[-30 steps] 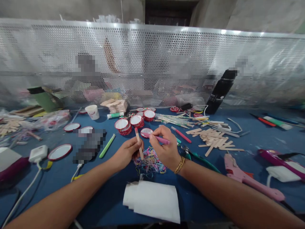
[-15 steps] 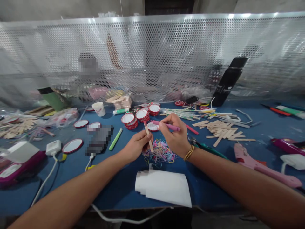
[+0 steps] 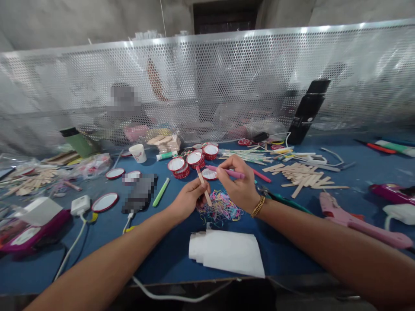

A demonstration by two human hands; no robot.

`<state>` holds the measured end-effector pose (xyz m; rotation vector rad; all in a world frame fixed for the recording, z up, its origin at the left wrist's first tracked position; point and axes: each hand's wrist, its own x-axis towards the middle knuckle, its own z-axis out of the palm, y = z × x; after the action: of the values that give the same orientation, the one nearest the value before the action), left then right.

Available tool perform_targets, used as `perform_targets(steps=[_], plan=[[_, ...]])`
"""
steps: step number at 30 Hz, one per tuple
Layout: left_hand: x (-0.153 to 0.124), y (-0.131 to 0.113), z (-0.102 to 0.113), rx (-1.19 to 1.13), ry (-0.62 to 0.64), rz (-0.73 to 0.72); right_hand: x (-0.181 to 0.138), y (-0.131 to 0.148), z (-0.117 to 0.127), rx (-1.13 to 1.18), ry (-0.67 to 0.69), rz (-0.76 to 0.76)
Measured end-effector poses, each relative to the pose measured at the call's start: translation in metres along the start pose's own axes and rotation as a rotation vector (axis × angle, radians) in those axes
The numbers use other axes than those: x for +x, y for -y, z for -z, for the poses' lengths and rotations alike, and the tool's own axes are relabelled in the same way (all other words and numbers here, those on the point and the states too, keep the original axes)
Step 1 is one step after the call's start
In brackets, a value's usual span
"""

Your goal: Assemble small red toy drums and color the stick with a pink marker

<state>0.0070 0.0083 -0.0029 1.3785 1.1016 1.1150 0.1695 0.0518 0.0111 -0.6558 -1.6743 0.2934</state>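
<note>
My left hand (image 3: 188, 201) pinches a wooden craft stick (image 3: 200, 176) whose far end is coloured pinkish red. In my right hand (image 3: 240, 183) is a pink marker (image 3: 212, 169), held like a pen, its tip close to the coloured end of the stick. Whether the two touch I cannot tell. Beneath both hands lies a tangled heap of multicoloured strings (image 3: 223, 208). Nearer the table edge rests a folded white sheet (image 3: 228, 252). Red-rimmed round pieces with white tops (image 3: 177, 164) are stacked just beyond my left hand.
Loose craft sticks (image 3: 301, 177) and a pink glue gun (image 3: 350, 220) lie on the right, near green-handled pliers (image 3: 285, 202). A green marker (image 3: 161, 192), a phone (image 3: 141, 194) and a white cup (image 3: 138, 153) are on the left. A perforated metal screen (image 3: 207, 86) borders the back.
The view has tilted and shifted slightly, so the table's left part appears farther right and lower. Both hands keep their grips; the marker and stick stay close together.
</note>
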Motion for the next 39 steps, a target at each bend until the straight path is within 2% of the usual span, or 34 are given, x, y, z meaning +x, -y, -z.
perform_targets(steps=[5,11,18,31,39], plan=[[0.001,-0.004,0.002,-0.021,-0.046,-0.037,0.000,0.002,0.000,0.010,0.014,0.011],[0.001,-0.002,0.002,-0.054,-0.061,-0.015,0.001,0.002,0.000,0.001,0.019,0.010],[0.000,-0.002,0.000,-0.042,-0.026,0.030,0.000,0.000,-0.001,0.047,0.046,-0.013],[0.005,0.006,0.007,-0.018,0.025,-0.020,-0.005,0.006,-0.008,0.040,0.034,-0.012],[0.006,0.013,0.007,-0.011,0.082,0.018,-0.008,0.003,-0.009,-0.014,0.051,0.053]])
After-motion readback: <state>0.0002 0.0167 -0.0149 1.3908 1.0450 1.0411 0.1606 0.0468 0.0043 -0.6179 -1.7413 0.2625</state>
